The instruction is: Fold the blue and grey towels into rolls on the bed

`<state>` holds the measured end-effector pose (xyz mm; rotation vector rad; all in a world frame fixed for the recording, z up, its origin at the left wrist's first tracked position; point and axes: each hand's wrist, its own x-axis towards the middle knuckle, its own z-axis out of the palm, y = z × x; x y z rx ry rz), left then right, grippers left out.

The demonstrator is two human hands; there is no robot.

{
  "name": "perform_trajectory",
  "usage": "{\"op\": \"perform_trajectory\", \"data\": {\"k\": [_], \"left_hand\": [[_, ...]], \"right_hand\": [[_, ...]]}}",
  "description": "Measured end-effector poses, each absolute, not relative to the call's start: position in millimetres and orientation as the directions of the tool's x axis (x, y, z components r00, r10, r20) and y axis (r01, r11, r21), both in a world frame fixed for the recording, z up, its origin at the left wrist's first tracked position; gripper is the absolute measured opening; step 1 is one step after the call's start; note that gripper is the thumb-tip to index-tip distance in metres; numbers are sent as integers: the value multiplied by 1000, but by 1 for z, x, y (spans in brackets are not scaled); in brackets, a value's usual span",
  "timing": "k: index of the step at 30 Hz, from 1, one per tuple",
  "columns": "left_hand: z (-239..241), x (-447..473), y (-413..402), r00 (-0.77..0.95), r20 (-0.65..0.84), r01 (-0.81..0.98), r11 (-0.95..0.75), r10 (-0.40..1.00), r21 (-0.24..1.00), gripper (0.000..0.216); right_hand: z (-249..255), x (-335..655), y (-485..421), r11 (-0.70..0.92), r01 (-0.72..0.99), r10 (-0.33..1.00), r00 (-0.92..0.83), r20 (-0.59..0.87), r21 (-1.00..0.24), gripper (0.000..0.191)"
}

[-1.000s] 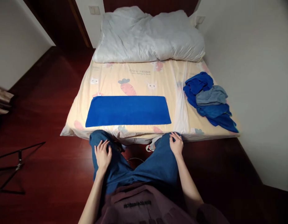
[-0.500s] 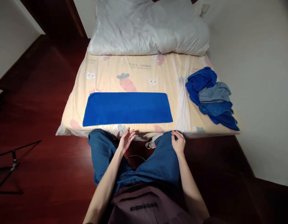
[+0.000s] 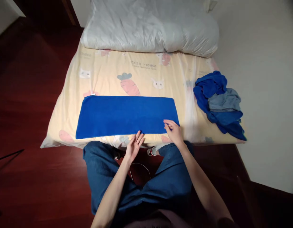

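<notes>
I'm looking down at my left hand (image 3: pixel 134 147): it's open, fingers straight and loosely spread, holding nothing. Its tips sit right at the near hem of the folded blue towel (image 3: pixel 124 115), touching it or just short; I can't tell which. My right hand (image 3: pixel 174 133) is over the towel's near right corner with its fingertips (image 3: pixel 167 125) on the cloth. The fingers are bent, but I can't tell whether they have pinched the corner or only rest on it. The towel stretches flat from that grip away to the left, 1 long strip along the near edge of the carrot-print sheet (image 3: pixel 146 76). Well to the right of my right hand lies a heap of blue and grey cloths (image 3: pixel 220 104). Beyond the towel is a white duvet (image 3: pixel 151 28).
</notes>
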<state>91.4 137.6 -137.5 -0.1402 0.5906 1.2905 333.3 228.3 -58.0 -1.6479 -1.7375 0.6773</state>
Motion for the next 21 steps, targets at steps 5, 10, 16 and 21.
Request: {"op": "perform_trajectory", "data": {"k": [5, 10, 16, 21], "left_hand": [[-135, 94, 144, 174, -535, -902, 352, 827, 251, 11], [-140, 94, 143, 162, -546, -903, 346, 822, 254, 9], [-147, 104, 148, 111, -615, -860, 385, 781, 334, 20], [-143, 125, 155, -74, -681, -764, 398, 728, 508, 40]], "right_hand": [[-45, 237, 368, 281, 684, 945, -319, 71, -673, 37], [-66, 171, 457, 300, 848, 899, -404, -167, -437, 39], [-93, 147, 483, 264, 903, 908, -351, -227, -339, 36], [-106, 151, 502, 245, 880, 901, -362, -240, -407, 34]]}}
